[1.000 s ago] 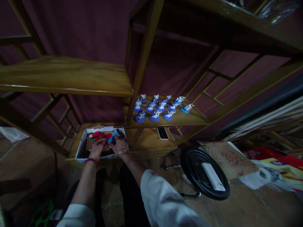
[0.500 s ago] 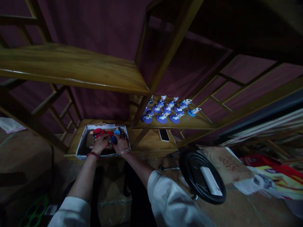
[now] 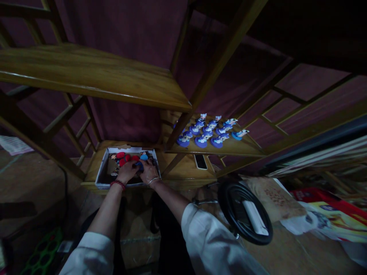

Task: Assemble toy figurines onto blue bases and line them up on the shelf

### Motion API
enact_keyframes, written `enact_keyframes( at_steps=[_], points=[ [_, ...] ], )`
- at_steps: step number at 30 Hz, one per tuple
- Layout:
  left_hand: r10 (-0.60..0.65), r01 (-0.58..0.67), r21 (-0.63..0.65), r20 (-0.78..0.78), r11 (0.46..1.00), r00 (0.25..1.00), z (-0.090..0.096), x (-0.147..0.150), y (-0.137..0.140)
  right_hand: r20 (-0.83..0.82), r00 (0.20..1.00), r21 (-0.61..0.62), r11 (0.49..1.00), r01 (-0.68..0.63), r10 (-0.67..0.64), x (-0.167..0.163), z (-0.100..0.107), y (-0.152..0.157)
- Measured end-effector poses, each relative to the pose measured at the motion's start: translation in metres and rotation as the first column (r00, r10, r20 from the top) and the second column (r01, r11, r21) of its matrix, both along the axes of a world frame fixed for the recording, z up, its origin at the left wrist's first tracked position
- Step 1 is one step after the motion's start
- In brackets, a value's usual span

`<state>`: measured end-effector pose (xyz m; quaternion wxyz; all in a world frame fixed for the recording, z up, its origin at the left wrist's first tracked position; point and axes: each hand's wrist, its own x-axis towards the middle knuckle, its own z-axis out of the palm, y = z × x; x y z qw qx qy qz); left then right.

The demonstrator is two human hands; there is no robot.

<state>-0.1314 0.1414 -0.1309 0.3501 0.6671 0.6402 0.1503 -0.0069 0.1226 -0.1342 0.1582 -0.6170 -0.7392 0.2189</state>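
Note:
A shallow white cardboard box (image 3: 102, 168) sits on the low wooden shelf, with several small red, blue and dark figurines lying in it. My left hand (image 3: 127, 172), a red bead bracelet on its wrist, reaches into the box with curled fingers. Close beside it, my right hand (image 3: 148, 172), wearing a silvery bangle, is closed around a dark blue figurine (image 3: 139, 165). The fingertips of both hands meet at this figurine, which they partly hide. Red figurines (image 3: 122, 158) lie just beyond my left hand, and a lighter blue one (image 3: 143, 157) lies beyond my right.
Several purple-based figurines (image 3: 203, 139) stand on the raised shelf to the right. Below them lies a phone (image 3: 200, 162). A black round stool (image 3: 245, 214) carries a white box (image 3: 255, 217). Wooden posts and an upper shelf (image 3: 94, 82) frame the space around my arms.
The view has shifted slightly, so the shelf and box appear a little farther right and higher. Both hands stay together at the dark blue figurine in the box.

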Motion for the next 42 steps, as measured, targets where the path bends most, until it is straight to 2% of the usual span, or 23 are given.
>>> enact_keyframes(
  at_steps=[3,8,12,19,25,29,35,42],
  points=[
    [-0.023,0.022,-0.01,-0.093,1.0,0.995,-0.002,0.002,0.0,0.0,0.999,0.0,0.999,-0.038,0.038,0.0,0.0,0.0],
    [-0.035,0.036,0.006,-0.122,0.999,0.992,-0.001,-0.001,0.002,-0.018,0.998,-0.016,0.998,-0.065,0.065,0.001,-0.005,0.001],
    [0.028,-0.03,-0.005,-0.175,1.0,0.984,0.004,-0.007,0.003,-0.028,0.997,-0.024,0.997,-0.069,0.068,0.0,-0.007,0.006],
    [0.094,-0.115,-0.066,-0.261,0.991,0.961,0.008,-0.026,0.003,0.052,0.993,-0.046,0.994,-0.102,0.104,-0.008,-0.001,0.016],
    [0.211,-0.229,-0.045,-0.251,0.972,0.945,0.003,-0.047,0.004,0.113,0.991,-0.053,0.996,-0.066,0.072,-0.016,-0.007,0.023],
    [0.22,-0.234,-0.031,-0.236,0.972,0.947,0.001,-0.053,0.004,0.142,0.988,-0.05,0.997,-0.051,0.057,-0.022,-0.006,0.029],
    [0.246,-0.271,-0.053,-0.277,0.961,0.929,0.004,-0.052,0.002,0.092,0.979,0.051,0.981,-0.188,0.182,-0.034,-0.003,0.039],
    [0.197,-0.219,-0.057,-0.265,0.974,0.944,0.006,-0.051,0.001,0.032,0.959,-0.006,0.959,-0.283,0.283,-0.04,-0.012,0.05]
  ],
)
